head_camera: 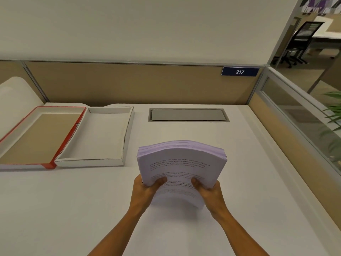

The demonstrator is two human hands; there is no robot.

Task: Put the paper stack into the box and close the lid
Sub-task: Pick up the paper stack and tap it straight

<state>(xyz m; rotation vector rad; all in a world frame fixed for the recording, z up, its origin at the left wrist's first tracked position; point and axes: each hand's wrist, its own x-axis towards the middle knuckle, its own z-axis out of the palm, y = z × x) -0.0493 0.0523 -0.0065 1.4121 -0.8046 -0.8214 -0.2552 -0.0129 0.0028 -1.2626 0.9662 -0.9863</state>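
A thick stack of printed white paper [181,163] is held up above the desk, its far end bowed upward. My left hand [145,189] grips its near left corner and my right hand [208,191] grips its near right corner, thumbs on top. To the left, an open white box [127,133] lies on the desk with nothing inside. Beside it, further left, lies the red-edged lid [69,134], inner brown side up.
The white desk [73,209] is bounded by tan partition walls at the back and right. A grey cable hatch [188,115] is set in the desk behind the stack. A sign reading 217 [239,71] hangs on the back partition. A plant [334,115] stands beyond the right partition.
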